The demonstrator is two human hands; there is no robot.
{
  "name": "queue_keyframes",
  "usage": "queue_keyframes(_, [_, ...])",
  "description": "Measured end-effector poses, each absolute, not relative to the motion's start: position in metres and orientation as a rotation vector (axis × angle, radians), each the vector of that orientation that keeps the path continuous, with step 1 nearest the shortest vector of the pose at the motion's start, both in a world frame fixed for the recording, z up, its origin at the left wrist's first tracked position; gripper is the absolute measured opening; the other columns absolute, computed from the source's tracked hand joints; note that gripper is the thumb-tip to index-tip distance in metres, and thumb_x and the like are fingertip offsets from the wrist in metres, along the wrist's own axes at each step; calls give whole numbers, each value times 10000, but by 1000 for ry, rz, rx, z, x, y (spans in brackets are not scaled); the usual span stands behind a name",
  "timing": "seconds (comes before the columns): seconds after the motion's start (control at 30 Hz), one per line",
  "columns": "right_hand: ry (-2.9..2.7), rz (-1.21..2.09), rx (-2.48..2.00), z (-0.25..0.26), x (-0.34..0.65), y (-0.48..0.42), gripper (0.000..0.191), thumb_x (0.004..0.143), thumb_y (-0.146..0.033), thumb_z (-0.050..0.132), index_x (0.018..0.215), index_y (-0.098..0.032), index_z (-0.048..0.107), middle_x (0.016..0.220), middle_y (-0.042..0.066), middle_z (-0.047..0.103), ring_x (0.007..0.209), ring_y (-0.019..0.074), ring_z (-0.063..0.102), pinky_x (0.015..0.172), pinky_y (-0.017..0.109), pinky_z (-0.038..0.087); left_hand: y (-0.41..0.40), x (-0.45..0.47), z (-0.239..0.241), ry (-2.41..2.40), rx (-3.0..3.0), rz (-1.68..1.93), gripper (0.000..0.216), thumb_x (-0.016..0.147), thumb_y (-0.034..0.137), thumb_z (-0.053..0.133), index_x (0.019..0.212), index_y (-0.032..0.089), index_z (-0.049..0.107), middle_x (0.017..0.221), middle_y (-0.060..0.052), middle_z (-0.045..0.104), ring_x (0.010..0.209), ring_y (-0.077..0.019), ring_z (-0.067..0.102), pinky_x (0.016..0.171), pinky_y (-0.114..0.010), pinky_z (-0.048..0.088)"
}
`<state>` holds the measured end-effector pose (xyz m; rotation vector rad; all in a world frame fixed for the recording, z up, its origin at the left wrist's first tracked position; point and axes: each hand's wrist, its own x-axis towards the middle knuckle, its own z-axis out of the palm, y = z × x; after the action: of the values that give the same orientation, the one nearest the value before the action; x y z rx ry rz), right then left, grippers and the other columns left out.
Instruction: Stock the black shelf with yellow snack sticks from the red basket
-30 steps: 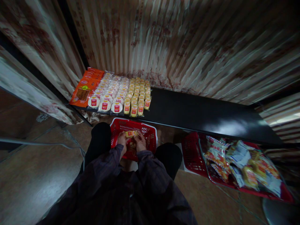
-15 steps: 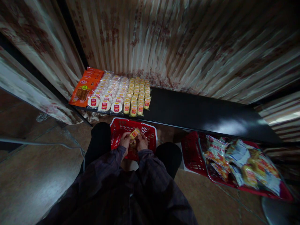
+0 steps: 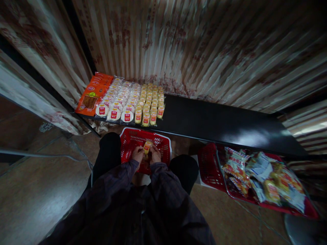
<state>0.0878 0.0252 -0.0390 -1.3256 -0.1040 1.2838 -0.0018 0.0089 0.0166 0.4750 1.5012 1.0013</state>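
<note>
Both hands meet over a red basket (image 3: 163,148) that sits between my knees. My left hand (image 3: 138,154) and my right hand (image 3: 154,155) are closed on a small yellow snack packet (image 3: 146,147), held upright between them. On the black shelf (image 3: 217,124) ahead, matching yellow packets (image 3: 150,105) lie in rows at its left end. Beside those are rows of round white packets (image 3: 120,102) and orange packs (image 3: 93,93).
A second red basket (image 3: 212,166) at the right holds several mixed snack bags (image 3: 263,180). A striped wall rises behind the shelf. Brown floor lies to the left, and my dark sleeves and knees fill the lower middle.
The packet lay flat across both hands a second ago. It has been turned upright and raised slightly, and the hands have drawn closer together.
</note>
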Motion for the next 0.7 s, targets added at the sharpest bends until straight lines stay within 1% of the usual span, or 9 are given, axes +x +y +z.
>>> queue_keyframes(0.07, [-117, 1292, -1339, -41, 89, 25, 326, 492, -276, 787, 760, -213, 612, 611, -57, 680, 561, 136, 629, 584, 269, 533, 8, -2, 12, 1520, 513, 969, 138, 719, 186, 677, 834, 158, 606, 809, -23, 664, 697, -125, 643, 627, -235, 523])
queue_keyframes(0.2, [-148, 1304, -1346, -42, 90, 25, 289, 492, -264, 784, 717, -212, 609, 596, -56, 675, 540, 132, 615, 551, 253, 515, 7, -2, 5, 1563, 586, 900, 283, 708, 277, 755, 931, 153, 633, 897, -51, 692, 777, -144, 662, 683, -245, 533])
queue_keyframes(0.37, [-176, 1319, -1347, -38, 88, 24, 259, 484, -217, 761, 691, -211, 607, 584, -74, 660, 553, 115, 613, 582, 235, 511, 7, -3, 0, 1612, 637, 818, 396, 711, 332, 778, 1030, 154, 626, 951, -75, 708, 834, -158, 673, 728, -249, 535])
queue_keyframes(0.53, [-170, 1322, -1343, -32, 86, 24, 276, 472, -207, 777, 697, -205, 618, 588, -71, 656, 557, 113, 609, 601, 234, 510, 7, -5, 2, 1638, 648, 768, 380, 720, 361, 768, 1022, 170, 640, 942, -70, 721, 827, -154, 681, 703, -231, 532])
queue_keyframes(0.63, [-174, 1327, -1346, -30, 85, 22, 273, 506, -253, 785, 727, -200, 635, 597, -54, 663, 554, 122, 610, 581, 242, 509, 8, -6, 6, 1629, 621, 760, 333, 754, 357, 733, 1012, 165, 646, 881, -61, 719, 754, -140, 680, 659, -220, 533])
queue_keyframes(0.7, [-187, 1331, -1351, -28, 84, 21, 256, 536, -290, 782, 730, -198, 641, 582, -47, 657, 546, 129, 609, 559, 245, 504, 8, -6, 10, 1617, 592, 760, 275, 805, 325, 676, 1016, 151, 643, 847, -57, 710, 692, -119, 669, 625, -207, 530])
